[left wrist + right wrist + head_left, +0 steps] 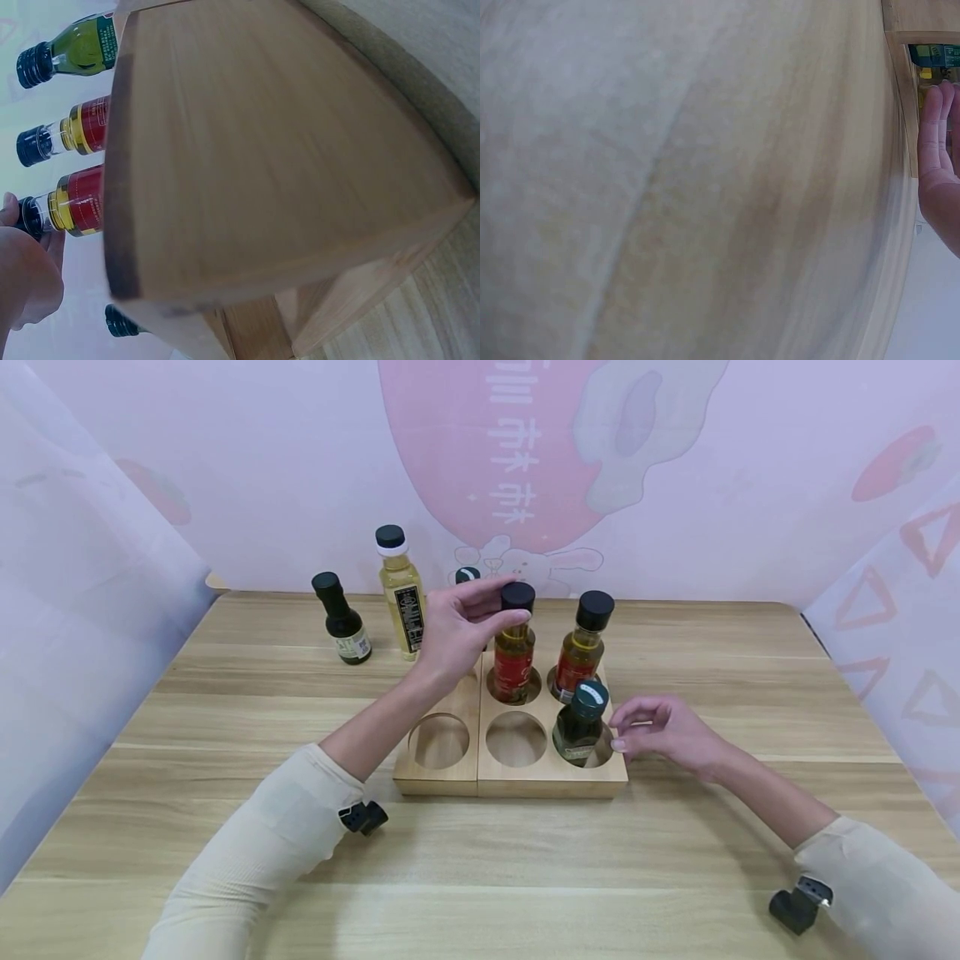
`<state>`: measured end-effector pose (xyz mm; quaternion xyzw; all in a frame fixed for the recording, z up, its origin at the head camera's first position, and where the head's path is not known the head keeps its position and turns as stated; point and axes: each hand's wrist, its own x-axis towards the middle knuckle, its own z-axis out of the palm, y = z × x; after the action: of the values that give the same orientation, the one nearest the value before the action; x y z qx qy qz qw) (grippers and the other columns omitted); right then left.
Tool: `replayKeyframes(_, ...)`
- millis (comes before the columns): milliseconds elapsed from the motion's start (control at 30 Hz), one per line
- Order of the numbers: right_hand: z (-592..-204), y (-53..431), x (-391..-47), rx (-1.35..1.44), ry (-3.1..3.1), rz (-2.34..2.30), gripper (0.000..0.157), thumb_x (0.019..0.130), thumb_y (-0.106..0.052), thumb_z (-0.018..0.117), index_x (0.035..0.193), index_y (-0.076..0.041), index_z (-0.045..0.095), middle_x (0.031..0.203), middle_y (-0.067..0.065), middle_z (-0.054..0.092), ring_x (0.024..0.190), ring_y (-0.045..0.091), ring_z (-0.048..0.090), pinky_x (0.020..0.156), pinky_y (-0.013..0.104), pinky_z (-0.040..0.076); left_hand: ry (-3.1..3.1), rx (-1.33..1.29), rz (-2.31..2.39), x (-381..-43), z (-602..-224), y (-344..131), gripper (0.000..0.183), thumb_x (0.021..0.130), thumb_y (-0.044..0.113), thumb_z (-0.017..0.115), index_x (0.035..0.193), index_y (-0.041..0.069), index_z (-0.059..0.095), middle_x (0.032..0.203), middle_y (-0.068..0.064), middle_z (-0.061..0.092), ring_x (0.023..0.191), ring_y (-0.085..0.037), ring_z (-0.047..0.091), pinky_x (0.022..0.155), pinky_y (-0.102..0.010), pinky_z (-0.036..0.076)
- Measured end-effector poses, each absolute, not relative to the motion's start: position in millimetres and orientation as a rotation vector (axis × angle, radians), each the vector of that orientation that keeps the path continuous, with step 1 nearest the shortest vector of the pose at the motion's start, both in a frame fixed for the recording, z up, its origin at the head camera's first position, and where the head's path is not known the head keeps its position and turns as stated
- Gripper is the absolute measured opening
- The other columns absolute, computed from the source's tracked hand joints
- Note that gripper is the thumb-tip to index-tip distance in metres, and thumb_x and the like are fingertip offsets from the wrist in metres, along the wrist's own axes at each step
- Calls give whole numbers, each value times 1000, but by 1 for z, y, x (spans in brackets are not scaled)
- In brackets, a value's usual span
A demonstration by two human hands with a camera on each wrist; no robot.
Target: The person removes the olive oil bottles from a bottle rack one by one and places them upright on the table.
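Observation:
My left hand [452, 639] pinches a red-labelled oil bottle [513, 668] near its black cap. That bottle stands upright in a back hole of a low wooden rack [551, 788]. In the left wrist view, the fingers of this hand are around the cap. To its right, a second red-labelled bottle [576, 670] occupies another hole. A dark green bottle [578, 733] leans slightly in the front right hole. Beside the rack's right edge is my right hand [667, 735], fingers loosely bent and holding nothing; whether the fingertips touch the rack cannot be told.
Left of the rack, a small dark bottle [345, 625] and a taller pale-yellow oil bottle [402, 597] stand on the wooden table [510, 877]. Another green cap [467, 574] shows behind my left hand. Two front holes hold nothing. A printed backdrop [300, 468] rises behind.

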<state>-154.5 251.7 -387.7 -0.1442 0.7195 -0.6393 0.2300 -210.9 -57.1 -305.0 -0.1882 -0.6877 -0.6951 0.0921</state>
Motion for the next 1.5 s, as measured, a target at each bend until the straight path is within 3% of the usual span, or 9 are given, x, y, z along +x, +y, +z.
replayKeyframes(267, -388, 252, -155, -406, 1976, -1759, 20, 90, 7, 73, 104, -7, 71, 97, 2, 71, 82, 13, 70, 76, 33, 65, -2032, -551, -2072, -210, -303, -56, 41, 86, -9, 80, 125, -8, 70, 114, -25, 74, 101, -26, 76, 91, -31, 62)
replayKeyframes(500, -389, 252, -154, -393, 1978, -1758, 24, 89, 7, 73, 102, -13, 72, 96, 0, 71, 82, 12, 71, 77, 32, 65, -2026, -550, -2074, -209, -302, -56, 41, 86, -10, 79, 126, -9, 69, 114, -27, 73, 101, -27, 76, 91, -31, 62)
replayKeyframes(1500, -388, 251, -154, -401, 1979, -1767, 27, 89, 8, 72, 100, -16, 73, 95, -1, 70, 80, 12, 69, 75, 32, 65, -1965, -585, -2049, -207, -288, -53, 41, 85, -11, 79, 125, -11, 69, 114, -26, 73, 100, -24, 77, 90, -31, 62)
